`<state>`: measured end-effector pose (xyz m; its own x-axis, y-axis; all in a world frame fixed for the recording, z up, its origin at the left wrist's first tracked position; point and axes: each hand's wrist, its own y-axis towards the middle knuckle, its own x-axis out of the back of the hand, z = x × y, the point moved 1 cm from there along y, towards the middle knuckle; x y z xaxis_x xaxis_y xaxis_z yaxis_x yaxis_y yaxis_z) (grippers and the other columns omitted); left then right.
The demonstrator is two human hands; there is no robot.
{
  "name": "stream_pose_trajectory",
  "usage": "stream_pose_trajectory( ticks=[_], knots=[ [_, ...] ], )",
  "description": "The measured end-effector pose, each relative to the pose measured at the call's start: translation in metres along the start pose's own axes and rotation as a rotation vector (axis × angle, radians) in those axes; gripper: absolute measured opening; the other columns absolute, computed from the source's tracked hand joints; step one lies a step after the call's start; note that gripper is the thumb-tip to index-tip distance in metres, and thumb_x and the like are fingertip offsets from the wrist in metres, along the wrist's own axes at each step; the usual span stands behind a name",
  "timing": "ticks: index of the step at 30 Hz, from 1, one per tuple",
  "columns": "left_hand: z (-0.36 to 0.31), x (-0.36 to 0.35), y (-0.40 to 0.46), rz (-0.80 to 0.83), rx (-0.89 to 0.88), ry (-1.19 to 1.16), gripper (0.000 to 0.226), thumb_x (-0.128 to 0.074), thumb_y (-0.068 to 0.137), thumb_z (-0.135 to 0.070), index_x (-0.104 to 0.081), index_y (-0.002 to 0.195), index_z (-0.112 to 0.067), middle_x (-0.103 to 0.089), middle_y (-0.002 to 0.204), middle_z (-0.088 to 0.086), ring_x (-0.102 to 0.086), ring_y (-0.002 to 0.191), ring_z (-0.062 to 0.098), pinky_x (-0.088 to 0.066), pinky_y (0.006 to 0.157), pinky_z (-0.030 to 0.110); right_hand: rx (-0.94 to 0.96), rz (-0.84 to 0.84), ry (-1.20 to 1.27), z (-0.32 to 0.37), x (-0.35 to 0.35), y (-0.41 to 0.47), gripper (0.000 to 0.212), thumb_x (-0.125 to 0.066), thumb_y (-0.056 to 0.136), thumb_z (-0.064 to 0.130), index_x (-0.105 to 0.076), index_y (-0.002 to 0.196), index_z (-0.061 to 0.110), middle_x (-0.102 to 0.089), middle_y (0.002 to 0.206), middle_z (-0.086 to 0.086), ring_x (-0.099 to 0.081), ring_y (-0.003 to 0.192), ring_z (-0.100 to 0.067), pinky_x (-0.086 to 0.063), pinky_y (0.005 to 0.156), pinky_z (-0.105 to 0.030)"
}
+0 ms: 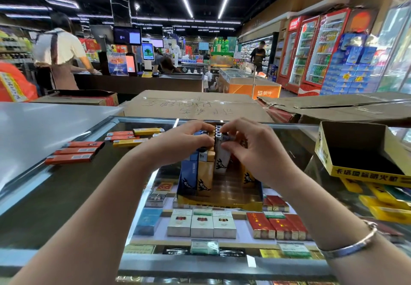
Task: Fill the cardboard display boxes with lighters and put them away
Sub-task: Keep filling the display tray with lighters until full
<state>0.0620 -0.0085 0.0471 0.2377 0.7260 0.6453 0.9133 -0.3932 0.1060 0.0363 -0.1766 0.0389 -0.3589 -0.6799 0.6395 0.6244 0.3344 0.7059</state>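
Note:
A yellow cardboard display box (220, 204) stands on the glass counter (73, 186) in front of me, partly filled with upright lighters in blue, yellow and white (205, 173). My left hand (184, 142) curls over the tops of the blue and yellow lighters at the box's left. My right hand (246, 146) pinches a white lighter (221, 157) at its top, beside the others. A second yellow display box (355, 151) stands at the right; its inside looks dark. Several loose orange and yellow lighters (75, 152) lie on the counter to the left.
Cigarette packs (201, 223) show under the glass. Large flattened cardboard cartons (195, 106) lie beyond the counter's far edge. A grey sheet (37, 126) covers the counter's left part. People stand at the checkout behind; drink fridges (311, 51) line the right.

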Motion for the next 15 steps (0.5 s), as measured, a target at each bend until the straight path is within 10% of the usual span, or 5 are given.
stream_pose_trajectory(
  ticks=[15],
  knots=[
    [-0.001,-0.0013,-0.0003,-0.012,0.024,-0.013,0.028,-0.052,0.092,-0.031,-0.05,0.119,-0.026,-0.057,0.112,-0.002,-0.053,0.1,0.009,-0.039,0.082,0.021,0.139,0.008,-0.348,0.001,-0.0106,-0.0009,0.021,-0.077,0.073,0.01,-0.07,0.092,0.007,-0.065,0.089,-0.008,-0.06,0.085,-0.028,-0.042,0.078,-0.036]
  ],
)
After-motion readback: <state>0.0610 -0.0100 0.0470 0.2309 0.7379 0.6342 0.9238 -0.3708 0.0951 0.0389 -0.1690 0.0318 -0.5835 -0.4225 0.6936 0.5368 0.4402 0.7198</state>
